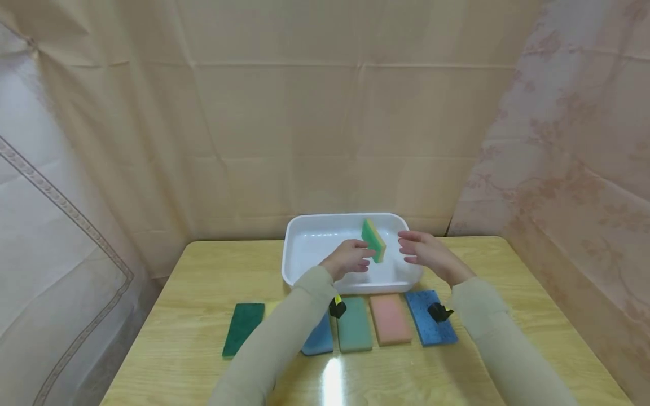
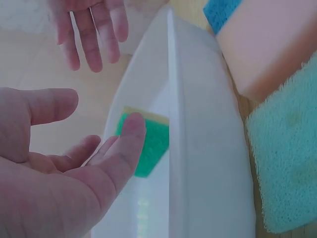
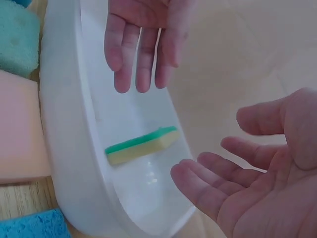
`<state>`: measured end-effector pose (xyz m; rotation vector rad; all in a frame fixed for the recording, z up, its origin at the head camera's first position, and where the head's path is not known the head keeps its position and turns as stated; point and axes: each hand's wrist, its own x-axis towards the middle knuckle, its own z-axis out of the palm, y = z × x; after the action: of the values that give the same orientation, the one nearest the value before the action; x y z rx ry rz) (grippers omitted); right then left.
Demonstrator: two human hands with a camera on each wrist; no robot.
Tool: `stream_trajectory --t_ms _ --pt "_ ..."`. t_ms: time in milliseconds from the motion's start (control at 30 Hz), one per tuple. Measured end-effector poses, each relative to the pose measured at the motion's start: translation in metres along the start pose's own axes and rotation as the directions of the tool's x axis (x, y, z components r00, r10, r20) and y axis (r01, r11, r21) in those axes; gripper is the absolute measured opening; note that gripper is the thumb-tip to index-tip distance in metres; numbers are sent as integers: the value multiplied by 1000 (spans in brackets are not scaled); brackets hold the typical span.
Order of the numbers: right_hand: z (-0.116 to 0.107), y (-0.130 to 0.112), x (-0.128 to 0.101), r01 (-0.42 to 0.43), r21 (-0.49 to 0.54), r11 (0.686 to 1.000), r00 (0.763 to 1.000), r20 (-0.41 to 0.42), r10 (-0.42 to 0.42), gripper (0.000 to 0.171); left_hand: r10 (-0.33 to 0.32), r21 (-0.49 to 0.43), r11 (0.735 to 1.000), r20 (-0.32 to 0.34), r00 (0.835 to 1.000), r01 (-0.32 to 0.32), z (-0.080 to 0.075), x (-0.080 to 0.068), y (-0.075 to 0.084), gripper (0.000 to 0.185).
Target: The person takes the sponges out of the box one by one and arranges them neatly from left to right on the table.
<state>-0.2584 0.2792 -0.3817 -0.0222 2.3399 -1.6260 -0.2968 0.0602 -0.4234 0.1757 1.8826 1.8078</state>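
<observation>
A green and yellow sponge (image 1: 373,240) (image 2: 151,144) (image 3: 141,145) is tilted on edge over the white tray (image 1: 294,248), and neither hand touches it. I cannot tell whether it rests on the tray floor. My left hand (image 1: 350,258) (image 2: 74,163) is just left of it, fingers relaxed and spread, holding nothing. My right hand (image 1: 424,251) (image 3: 247,183) is just right of it, palm turned inward, fingers loosely extended. The two palms face each other across the sponge above the tray's near right part.
In front of the tray lies a row of sponges: dark green (image 1: 244,328), blue (image 1: 320,338) partly under my left sleeve, teal (image 1: 354,324), pink (image 1: 390,318) and another blue (image 1: 430,317). Cloth curtains close in the table on three sides.
</observation>
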Motion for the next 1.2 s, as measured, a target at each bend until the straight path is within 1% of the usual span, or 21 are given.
stream_trajectory --t_ms 133,267,400,533,667,800,900,967,1133,1200 --pt "5 1 16 -44 44 998 999 6 44 56 -42 -41 998 -17 999 41 -5 7 -3 57" --pt "11 4 30 -80 78 994 997 3 80 60 -74 -56 996 -11 997 74 -9 14 -4 55" --pt "14 6 44 -117 76 990 993 2 117 62 -102 -94 990 -12 995 100 -12 22 -2 49" --pt "17 5 54 -164 94 982 986 4 164 62 -124 -130 984 -28 992 119 -14 30 -1 50" --pt "19 5 60 -205 115 972 979 3 206 63 -124 -127 985 -20 992 120 -19 36 -2 50" --pt "21 5 63 -203 106 973 979 6 204 60 -120 -100 988 -40 992 115 -22 42 -4 50" --pt "22 5 64 -218 91 972 976 -6 219 59 -134 -75 989 -47 990 130 -21 47 -6 52" --pt "22 5 63 -232 86 969 972 -12 234 59 -152 -75 986 -47 987 148 -20 51 -7 53" --pt "28 4 65 -231 58 971 973 3 231 57 -192 -138 974 -80 978 180 -16 56 -12 53" --pt "33 3 67 -232 56 971 973 7 232 54 -202 -169 968 -81 976 187 -15 56 -15 52"
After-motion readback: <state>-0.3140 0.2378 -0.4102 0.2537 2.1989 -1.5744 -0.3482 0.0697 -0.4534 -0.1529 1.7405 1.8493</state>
